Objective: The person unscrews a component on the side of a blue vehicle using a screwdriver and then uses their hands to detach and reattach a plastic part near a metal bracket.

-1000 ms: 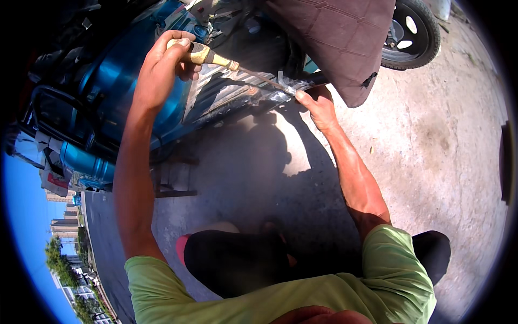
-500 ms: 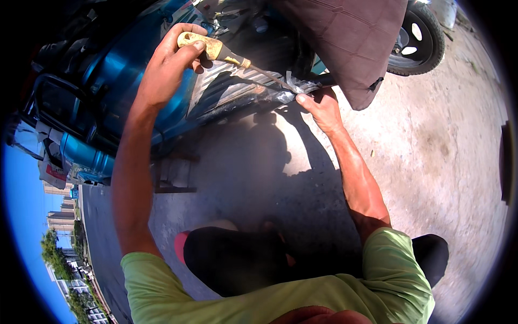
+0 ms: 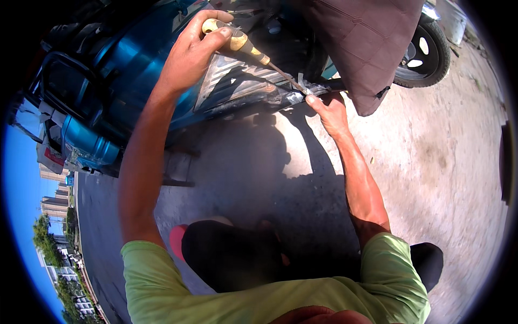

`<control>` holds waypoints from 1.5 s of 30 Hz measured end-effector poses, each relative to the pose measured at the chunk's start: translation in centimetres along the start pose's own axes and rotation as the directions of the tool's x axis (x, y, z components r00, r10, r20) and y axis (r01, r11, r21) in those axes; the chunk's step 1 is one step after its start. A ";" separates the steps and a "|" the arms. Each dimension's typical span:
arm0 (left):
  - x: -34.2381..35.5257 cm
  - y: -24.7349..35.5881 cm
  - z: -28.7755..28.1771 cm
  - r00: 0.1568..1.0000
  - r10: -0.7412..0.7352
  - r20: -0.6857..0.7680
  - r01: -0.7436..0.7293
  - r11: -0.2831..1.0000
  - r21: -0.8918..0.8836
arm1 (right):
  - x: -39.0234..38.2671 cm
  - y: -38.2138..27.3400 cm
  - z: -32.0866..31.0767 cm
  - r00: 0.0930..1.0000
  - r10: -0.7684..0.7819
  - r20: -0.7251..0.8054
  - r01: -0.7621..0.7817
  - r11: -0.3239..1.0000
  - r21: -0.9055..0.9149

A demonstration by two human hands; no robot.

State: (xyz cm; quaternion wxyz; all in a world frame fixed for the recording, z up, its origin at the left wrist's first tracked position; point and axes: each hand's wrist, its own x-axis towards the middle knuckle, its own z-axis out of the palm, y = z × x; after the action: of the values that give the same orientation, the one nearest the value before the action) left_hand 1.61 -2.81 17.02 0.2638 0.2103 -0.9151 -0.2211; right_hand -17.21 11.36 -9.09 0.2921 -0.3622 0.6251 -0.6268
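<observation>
My left hand [image 3: 197,46] is closed round the yellow and grey handle of a screwdriver [image 3: 244,46], its thumb lying along the handle. The long shaft slants down to the right, and its tip meets a small silvery, crumpled patch [image 3: 298,96] on the dark edge of a blue vehicle [image 3: 137,65]. Beside that tip, my right hand [image 3: 330,113] pinches at the edge, thumb on top. What its fingers hold is hidden. A ribbed metal floor panel [image 3: 218,86] lies just left of the patch.
A brown quilted cover [image 3: 367,43] hangs close above my right hand. Beyond it stands a black wheel [image 3: 426,56]. Black bar framework [image 3: 65,65] juts out at the left. Concrete ground [image 3: 421,178] spreads below, with a small stool-like frame [image 3: 178,164] under the vehicle.
The whole view has shifted a little. My left hand and the screwdriver have moved rightward and slightly up, and the shaft slants more steeply. My right hand stays by the tip.
</observation>
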 end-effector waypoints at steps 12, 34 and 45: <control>0.0 0.5 1.0 0.995 0.077 -0.063 -0.080 0.996 -0.034 | -0.2 0.1 0.1 1.000 0.013 0.008 -0.013 0.999 -0.040; -1.0 4.2 3.4 0.983 -0.116 -0.142 -0.009 0.742 -0.671 | -0.9 -29.2 -0.5 0.786 -0.439 0.435 0.574 0.779 -0.251; -1.6 0.8 3.9 0.990 0.036 -0.135 -0.117 0.738 -0.665 | 4.8 -29.5 2.2 0.609 -0.308 0.731 0.681 0.675 -0.283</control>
State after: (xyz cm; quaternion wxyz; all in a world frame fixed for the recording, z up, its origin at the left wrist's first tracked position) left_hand 0.40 -0.26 13.85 0.3820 0.0757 -0.7655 -0.5123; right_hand -15.63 7.60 20.65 0.1745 -0.7808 0.5053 -0.3233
